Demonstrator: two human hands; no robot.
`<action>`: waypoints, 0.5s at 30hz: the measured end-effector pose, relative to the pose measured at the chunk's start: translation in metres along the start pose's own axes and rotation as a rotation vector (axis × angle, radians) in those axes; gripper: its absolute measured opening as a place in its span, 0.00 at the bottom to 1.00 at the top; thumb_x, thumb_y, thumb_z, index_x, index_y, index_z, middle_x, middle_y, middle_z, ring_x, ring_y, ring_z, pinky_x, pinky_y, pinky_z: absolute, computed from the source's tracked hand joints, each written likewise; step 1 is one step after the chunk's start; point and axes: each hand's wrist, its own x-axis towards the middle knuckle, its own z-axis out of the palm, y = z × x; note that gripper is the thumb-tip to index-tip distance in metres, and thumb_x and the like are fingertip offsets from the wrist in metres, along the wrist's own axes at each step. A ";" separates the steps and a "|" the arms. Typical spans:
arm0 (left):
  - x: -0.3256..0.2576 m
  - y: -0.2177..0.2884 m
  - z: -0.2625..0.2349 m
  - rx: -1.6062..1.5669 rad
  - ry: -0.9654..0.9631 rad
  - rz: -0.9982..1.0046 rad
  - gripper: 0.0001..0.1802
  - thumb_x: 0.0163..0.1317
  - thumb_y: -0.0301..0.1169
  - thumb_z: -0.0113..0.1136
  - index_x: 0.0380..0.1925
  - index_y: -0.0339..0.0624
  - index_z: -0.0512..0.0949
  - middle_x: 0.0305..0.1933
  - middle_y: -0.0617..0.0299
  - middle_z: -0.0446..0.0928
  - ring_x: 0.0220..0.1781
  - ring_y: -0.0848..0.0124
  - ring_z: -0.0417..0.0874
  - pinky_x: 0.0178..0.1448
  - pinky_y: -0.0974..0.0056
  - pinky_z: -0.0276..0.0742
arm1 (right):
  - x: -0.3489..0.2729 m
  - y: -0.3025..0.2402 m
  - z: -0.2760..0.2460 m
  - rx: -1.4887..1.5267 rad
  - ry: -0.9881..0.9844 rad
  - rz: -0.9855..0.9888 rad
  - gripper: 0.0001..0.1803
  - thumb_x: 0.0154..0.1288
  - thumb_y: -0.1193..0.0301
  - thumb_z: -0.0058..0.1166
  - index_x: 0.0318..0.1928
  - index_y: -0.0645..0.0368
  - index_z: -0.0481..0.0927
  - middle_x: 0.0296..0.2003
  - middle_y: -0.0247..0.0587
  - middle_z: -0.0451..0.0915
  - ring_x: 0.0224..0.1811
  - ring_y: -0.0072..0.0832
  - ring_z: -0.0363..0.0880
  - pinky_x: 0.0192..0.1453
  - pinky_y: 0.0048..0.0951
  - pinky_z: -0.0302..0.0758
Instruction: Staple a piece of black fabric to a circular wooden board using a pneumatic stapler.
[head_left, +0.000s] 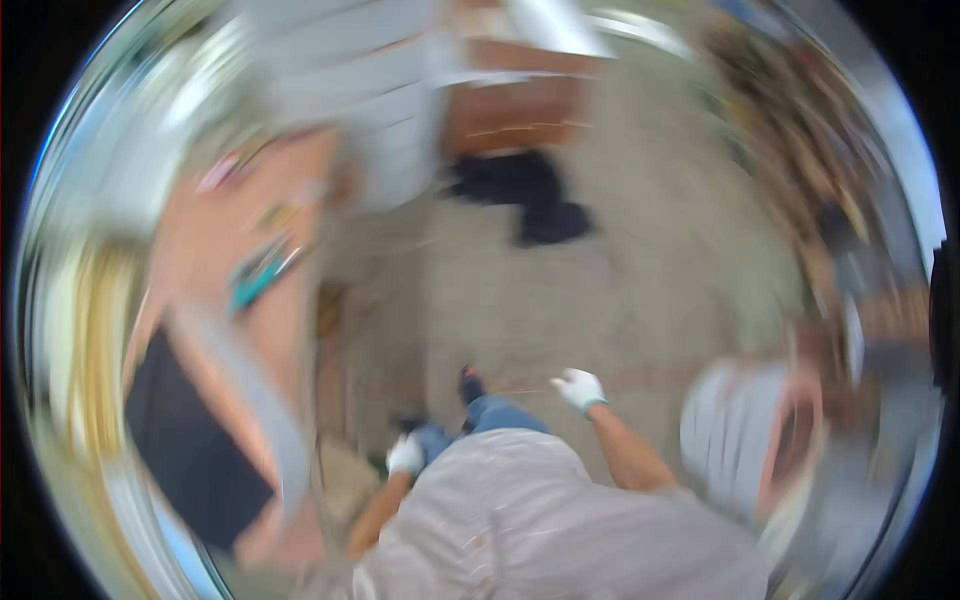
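My right hand [579, 391], in a white glove with a green cuff, hangs out over the floor to the right of my body. Its fingers are loosely apart, and nothing shows in them. My left hand [405, 457], also in a white glove, is low beside my left thigh. Motion blur smears its fingers, so whether it holds anything cannot be made out. One dark shoe [470, 384] shows ahead of my blue trousers. To the left, a teal-handled tool [262, 275] lies on a long pinkish-brown bench [212, 245].
A dark sheet [195, 450] and a curved grey strip [250, 390] lie on the near bench. Ahead, a black cloth-like heap [525, 195] is on the floor before a brown box [515, 112]. White stacked material [385, 110] stands beside it; a grey-white bundle [735, 435] is at right.
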 end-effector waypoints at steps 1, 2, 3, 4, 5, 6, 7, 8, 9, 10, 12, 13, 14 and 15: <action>-0.008 0.010 -0.006 -0.040 0.078 -0.026 0.21 0.73 0.37 0.47 0.61 0.47 0.79 0.65 0.46 0.80 0.66 0.47 0.82 0.69 0.40 0.76 | 0.011 0.002 0.005 -0.034 0.025 -0.041 0.29 0.70 0.45 0.61 0.53 0.59 0.89 0.55 0.58 0.87 0.61 0.52 0.85 0.67 0.47 0.80; -0.014 0.014 -0.001 -0.102 0.217 -0.032 0.19 0.72 0.37 0.48 0.57 0.46 0.80 0.61 0.47 0.80 0.64 0.47 0.82 0.66 0.39 0.76 | 0.026 -0.001 0.003 -0.044 -0.020 -0.075 0.26 0.70 0.48 0.64 0.49 0.60 0.89 0.49 0.58 0.89 0.56 0.52 0.87 0.63 0.46 0.81; -0.025 0.016 0.009 -0.097 0.346 -0.061 0.17 0.72 0.36 0.47 0.53 0.46 0.82 0.58 0.48 0.81 0.61 0.49 0.83 0.63 0.41 0.76 | 0.035 -0.010 0.002 -0.056 -0.034 -0.178 0.24 0.69 0.50 0.66 0.47 0.60 0.89 0.45 0.57 0.89 0.52 0.52 0.88 0.59 0.46 0.82; -0.044 0.019 0.020 -0.090 0.414 -0.134 0.17 0.73 0.36 0.47 0.51 0.47 0.84 0.59 0.51 0.82 0.60 0.52 0.84 0.63 0.43 0.76 | 0.045 -0.023 0.004 -0.058 -0.041 -0.258 0.22 0.69 0.52 0.68 0.45 0.60 0.89 0.42 0.57 0.89 0.48 0.52 0.89 0.56 0.45 0.83; -0.067 0.021 0.033 -0.116 0.454 -0.157 0.15 0.72 0.35 0.48 0.49 0.45 0.82 0.54 0.48 0.81 0.57 0.49 0.83 0.58 0.43 0.76 | 0.053 -0.046 0.007 -0.132 -0.134 -0.376 0.22 0.69 0.52 0.68 0.45 0.60 0.89 0.42 0.57 0.89 0.48 0.52 0.89 0.56 0.45 0.83; -0.078 0.019 0.018 -0.142 0.468 -0.220 0.15 0.71 0.34 0.49 0.49 0.44 0.82 0.54 0.48 0.81 0.56 0.49 0.83 0.57 0.43 0.75 | 0.072 -0.085 0.003 -0.124 -0.154 -0.467 0.20 0.69 0.54 0.68 0.44 0.61 0.89 0.39 0.57 0.89 0.44 0.52 0.89 0.52 0.45 0.83; -0.101 0.020 0.032 -0.183 0.468 -0.290 0.15 0.71 0.34 0.50 0.49 0.44 0.82 0.55 0.47 0.80 0.57 0.49 0.83 0.57 0.44 0.75 | 0.071 -0.097 0.009 -0.113 -0.178 -0.516 0.19 0.69 0.56 0.69 0.42 0.61 0.88 0.37 0.57 0.88 0.40 0.52 0.89 0.49 0.44 0.83; -0.123 0.024 0.050 -0.224 0.465 -0.348 0.14 0.71 0.33 0.50 0.50 0.44 0.82 0.55 0.47 0.80 0.57 0.49 0.83 0.58 0.44 0.75 | 0.072 -0.116 0.017 -0.164 -0.169 -0.727 0.18 0.69 0.58 0.70 0.43 0.62 0.88 0.36 0.58 0.88 0.38 0.52 0.88 0.46 0.44 0.83; -0.137 0.023 0.067 -0.260 0.478 -0.429 0.15 0.70 0.32 0.51 0.52 0.43 0.81 0.55 0.48 0.80 0.57 0.49 0.83 0.58 0.45 0.75 | 0.073 -0.150 0.026 -0.191 -0.193 -0.861 0.17 0.70 0.59 0.69 0.43 0.62 0.87 0.36 0.58 0.87 0.38 0.52 0.88 0.46 0.43 0.83; -0.152 0.022 0.083 -0.312 0.483 -0.483 0.16 0.70 0.32 0.51 0.53 0.43 0.81 0.55 0.48 0.80 0.56 0.49 0.83 0.58 0.45 0.75 | 0.061 -0.190 0.030 -0.211 -0.213 -0.975 0.16 0.70 0.60 0.69 0.43 0.62 0.86 0.35 0.57 0.87 0.38 0.52 0.88 0.46 0.43 0.83; -0.161 0.011 0.092 -0.427 0.528 -0.550 0.19 0.67 0.31 0.55 0.57 0.43 0.80 0.55 0.48 0.80 0.56 0.48 0.82 0.58 0.44 0.76 | 0.039 -0.290 0.035 -0.154 -0.252 -1.151 0.16 0.71 0.62 0.68 0.45 0.63 0.85 0.35 0.56 0.87 0.38 0.51 0.89 0.46 0.41 0.83; -0.153 0.014 0.087 -0.523 0.616 -0.577 0.20 0.65 0.32 0.57 0.57 0.44 0.80 0.55 0.48 0.80 0.56 0.47 0.82 0.58 0.44 0.77 | 0.033 -0.336 0.027 -0.077 -0.272 -1.232 0.15 0.71 0.62 0.69 0.44 0.63 0.85 0.35 0.56 0.87 0.38 0.50 0.89 0.46 0.40 0.83; -0.157 0.010 0.090 -0.602 0.685 -0.594 0.21 0.63 0.32 0.60 0.58 0.44 0.80 0.54 0.48 0.80 0.56 0.47 0.82 0.58 0.44 0.78 | 0.014 -0.368 0.029 0.015 -0.295 -1.284 0.14 0.71 0.63 0.69 0.44 0.62 0.85 0.35 0.56 0.87 0.38 0.49 0.89 0.45 0.40 0.83; -0.168 0.002 0.093 -0.665 0.874 -0.626 0.24 0.61 0.32 0.65 0.59 0.44 0.79 0.53 0.47 0.80 0.55 0.46 0.82 0.58 0.44 0.79 | -0.012 -0.403 0.032 0.022 -0.321 -1.307 0.15 0.70 0.64 0.70 0.46 0.63 0.85 0.38 0.57 0.88 0.40 0.47 0.90 0.47 0.39 0.83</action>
